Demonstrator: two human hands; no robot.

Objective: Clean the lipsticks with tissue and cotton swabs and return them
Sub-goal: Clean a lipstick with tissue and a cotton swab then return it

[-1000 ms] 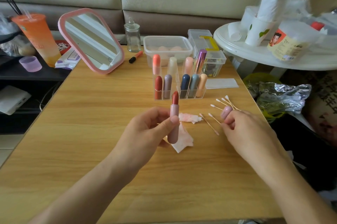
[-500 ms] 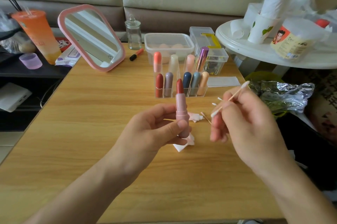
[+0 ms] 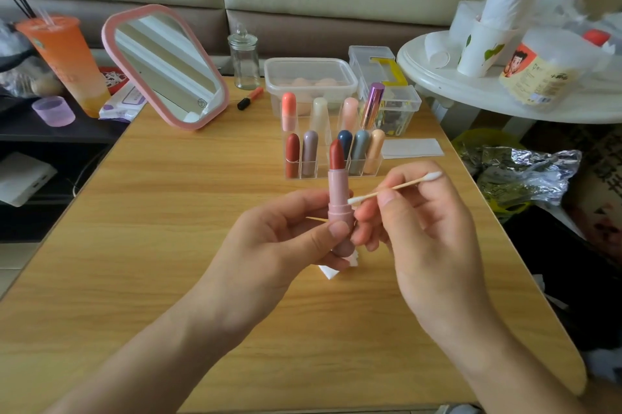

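Lipstick in a pale pink plastic tube (image 3: 339,201), its brick-red bullet wound out and uncapped, stands upright above the light wooden bench (image 3: 168,245). The left hand (image 3: 289,238) grips it around its lower half. The right hand (image 3: 424,232) pinches a wooden-stemmed cotton swab (image 3: 393,188) between thumb and fingers. One white tip lies against or just beside the tube's collar below the bullet; whether it touches cannot be told. Both swab tips look white, so the swabbing seems to be only starting.

A crumpled white tissue (image 3: 328,274) lies on the bench beneath the hands. Behind them, a clear acrylic organiser (image 3: 323,168) holds other lipsticks in two rows. A free slot in its front row, between the mauve and navy ones, is likely this one's place. Which of those have been cleaned cannot be judged. This one has yet to be wiped, capped and returned.
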